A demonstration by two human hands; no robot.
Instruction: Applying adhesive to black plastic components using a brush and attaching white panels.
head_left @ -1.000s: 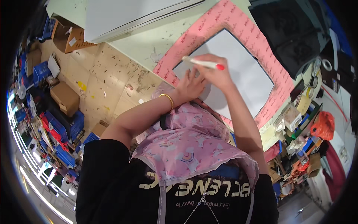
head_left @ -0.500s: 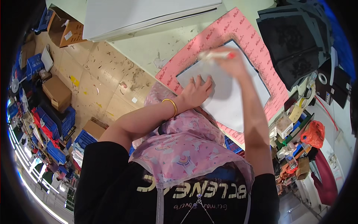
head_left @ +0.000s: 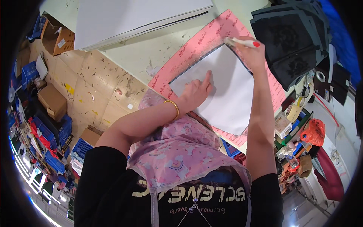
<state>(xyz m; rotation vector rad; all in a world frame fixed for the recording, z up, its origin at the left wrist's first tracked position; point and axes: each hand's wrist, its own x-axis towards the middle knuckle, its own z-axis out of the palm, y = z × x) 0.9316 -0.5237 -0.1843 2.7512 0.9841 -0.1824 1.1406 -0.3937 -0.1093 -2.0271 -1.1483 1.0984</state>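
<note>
A white sheet [head_left: 225, 99] with a thin dark rim showing along its upper edges lies on a pink printed sheet [head_left: 278, 89]. My left hand [head_left: 196, 92] rests on the white sheet's left part, index finger stretched out and the other fingers partly bent, holding nothing. Closed round a white-handled brush [head_left: 244, 42] with a red end, my right hand [head_left: 252, 56] is over the far corner of the sheet. The pale bristle end points left, near that corner; whether it touches the surface is hard to tell. Dark smears mark the pink around the rim.
Large white sheets [head_left: 140, 22] lie stacked at the far left of the pale table [head_left: 132, 56]. Dark printed pieces [head_left: 287, 38] are piled at the far right. Tape rolls [head_left: 293, 113] and an orange plastic bag [head_left: 313, 132] are at right. Cardboard boxes [head_left: 53, 99] stand left.
My right hand has moved the brush right to the far corner of the sheet. My left hand stays on the sheet, its index finger now reaching forward. The whole view has shifted slightly.
</note>
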